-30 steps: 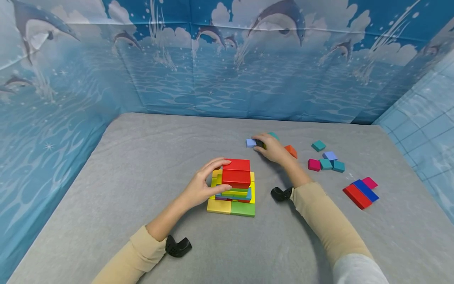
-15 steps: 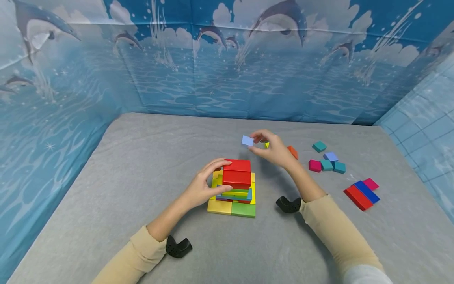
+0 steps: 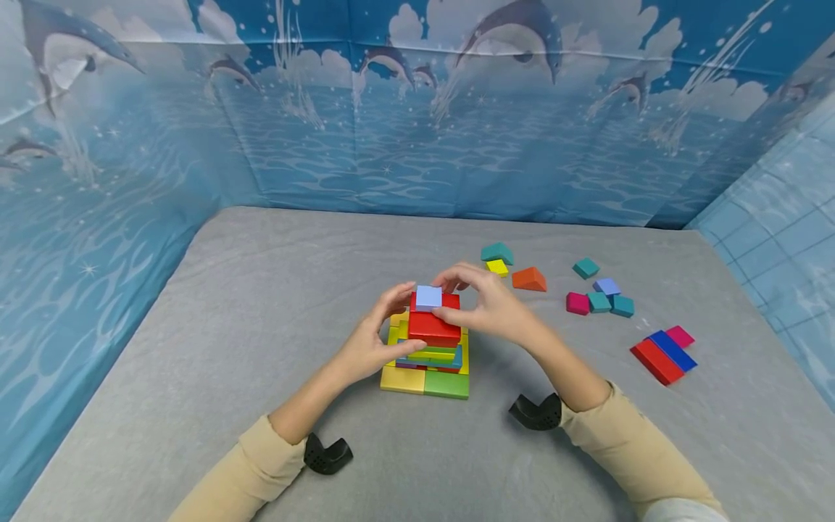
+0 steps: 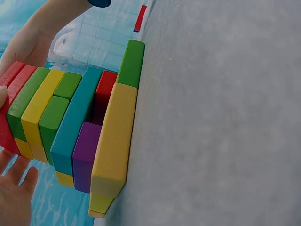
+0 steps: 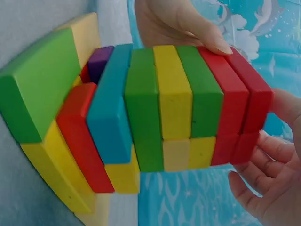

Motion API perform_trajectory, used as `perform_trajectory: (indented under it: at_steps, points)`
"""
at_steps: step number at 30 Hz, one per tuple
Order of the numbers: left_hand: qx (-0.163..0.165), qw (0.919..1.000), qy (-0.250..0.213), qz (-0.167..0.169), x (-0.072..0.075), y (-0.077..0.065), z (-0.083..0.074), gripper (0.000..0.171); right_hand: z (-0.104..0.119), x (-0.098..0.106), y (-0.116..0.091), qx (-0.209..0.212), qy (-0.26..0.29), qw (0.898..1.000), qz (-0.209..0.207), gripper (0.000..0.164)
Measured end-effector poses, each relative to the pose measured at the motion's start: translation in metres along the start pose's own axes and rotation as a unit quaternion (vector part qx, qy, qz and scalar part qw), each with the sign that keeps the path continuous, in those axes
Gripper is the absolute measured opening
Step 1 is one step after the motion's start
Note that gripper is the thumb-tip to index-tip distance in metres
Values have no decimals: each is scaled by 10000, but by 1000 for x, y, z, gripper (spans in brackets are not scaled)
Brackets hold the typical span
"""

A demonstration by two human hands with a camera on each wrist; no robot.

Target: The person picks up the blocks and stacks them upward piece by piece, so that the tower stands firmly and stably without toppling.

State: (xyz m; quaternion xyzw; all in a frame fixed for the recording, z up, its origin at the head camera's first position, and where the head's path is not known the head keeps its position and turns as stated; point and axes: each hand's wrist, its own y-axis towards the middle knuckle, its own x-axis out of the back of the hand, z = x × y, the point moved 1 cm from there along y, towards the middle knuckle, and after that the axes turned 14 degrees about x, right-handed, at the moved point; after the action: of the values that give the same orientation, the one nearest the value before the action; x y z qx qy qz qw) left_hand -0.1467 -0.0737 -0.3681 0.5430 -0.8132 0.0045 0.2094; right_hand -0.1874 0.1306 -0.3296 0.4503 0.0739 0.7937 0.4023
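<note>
A stack of coloured blocks (image 3: 433, 355) stands on the grey cloth, with red blocks (image 3: 433, 330) near its top. My left hand (image 3: 367, 344) holds those red blocks from the left, thumb in front and fingers behind. Above them sits a small light blue block (image 3: 428, 299), toward the left of the upper red surface. My right hand (image 3: 485, 301) pinches this block from the right. Both wrist views show the layers sideways, including a blue block (image 5: 110, 113) and a purple block (image 4: 86, 157); the light blue block is hidden there.
Beyond my right hand lie a teal block (image 3: 497, 252), a yellow block (image 3: 497, 267) and an orange wedge (image 3: 530, 279). Several teal, pink and light blue blocks (image 3: 607, 286) are farther right. Red, blue and pink blocks (image 3: 664, 355) lie side by side. Dolphin-print cloth (image 3: 417, 145) hangs behind.
My right hand has lifted the light blue block off the cloth and brought it toward me onto the stack. The loose blocks behind it are uncovered. My left hand stays at the stack.
</note>
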Motion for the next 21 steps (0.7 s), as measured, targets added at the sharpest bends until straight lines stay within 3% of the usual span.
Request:
perform_trajectory:
  at_steps: [4,13,17,21]
  points:
    - [-73,9999,78,11,-1,-1,1,68,2,-5,2,38,-71,10000,-12,31]
    - [-193,9995,228,-70,-5,6,33,66,-2,-5,2,140,-22,9999,-11,34]
    - [-192,9994,256,-93,-4,6,34,65,-25,7,-5,4,368,9992,-170,33]
    - [-116,9994,300,-114,-4,5,33,64,-67,28,-18,-469,-91,9975,-519,28]
